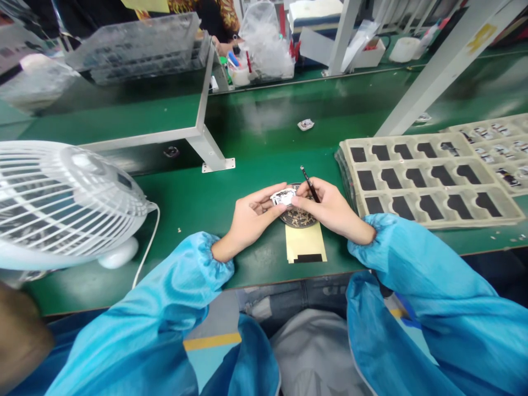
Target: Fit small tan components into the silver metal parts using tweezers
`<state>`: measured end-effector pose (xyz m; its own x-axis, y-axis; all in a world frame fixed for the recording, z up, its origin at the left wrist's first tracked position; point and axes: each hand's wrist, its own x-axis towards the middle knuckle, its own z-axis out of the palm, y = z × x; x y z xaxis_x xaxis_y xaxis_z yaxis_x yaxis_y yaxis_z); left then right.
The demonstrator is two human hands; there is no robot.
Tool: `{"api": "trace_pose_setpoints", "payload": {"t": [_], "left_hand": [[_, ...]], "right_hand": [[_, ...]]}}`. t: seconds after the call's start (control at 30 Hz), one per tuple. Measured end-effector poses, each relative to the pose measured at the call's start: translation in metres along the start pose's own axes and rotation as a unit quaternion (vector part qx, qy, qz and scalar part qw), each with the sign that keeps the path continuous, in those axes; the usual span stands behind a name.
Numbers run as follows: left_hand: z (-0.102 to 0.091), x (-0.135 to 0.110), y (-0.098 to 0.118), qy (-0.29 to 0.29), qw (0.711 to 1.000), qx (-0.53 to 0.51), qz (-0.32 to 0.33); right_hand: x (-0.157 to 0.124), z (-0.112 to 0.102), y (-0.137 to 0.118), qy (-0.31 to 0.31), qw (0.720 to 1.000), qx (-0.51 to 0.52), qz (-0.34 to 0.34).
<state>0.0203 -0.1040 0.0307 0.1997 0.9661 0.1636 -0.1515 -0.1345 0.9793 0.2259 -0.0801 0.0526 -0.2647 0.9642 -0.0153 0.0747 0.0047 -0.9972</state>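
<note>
Between both hands, over the bench, is a small white part (282,198) with dark details on its face. My left hand (254,213) is closed on its left side, thumb along the lower edge. My right hand (325,208) touches its right side with thumb and fingertips, and also grips a thin dark pen-like tool (310,185) that points up and away. Under the hands lies a round dark dish (300,219) with many small tan pieces in it, partly covered by the right hand. A yellow paper (304,240) with a black strip sticks out below the dish.
A compartment tray (437,190) with black inserts stands at right, beside another tray (495,140) holding small parts. A white fan (70,203) occupies the left, its cable on the bench. A raised shelf leg (212,151) and another white part (306,125) are farther back.
</note>
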Motion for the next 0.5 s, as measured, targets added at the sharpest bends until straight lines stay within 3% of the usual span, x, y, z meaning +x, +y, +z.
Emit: {"api": "trace_pose_setpoints", "payload": {"t": [0.5], "left_hand": [[-0.0003,0.0014,0.0000,-0.007,1.000,0.003,0.004]], "right_hand": [[0.0019,-0.0013,0.0077,-0.043,0.997,0.059,-0.012]]}}
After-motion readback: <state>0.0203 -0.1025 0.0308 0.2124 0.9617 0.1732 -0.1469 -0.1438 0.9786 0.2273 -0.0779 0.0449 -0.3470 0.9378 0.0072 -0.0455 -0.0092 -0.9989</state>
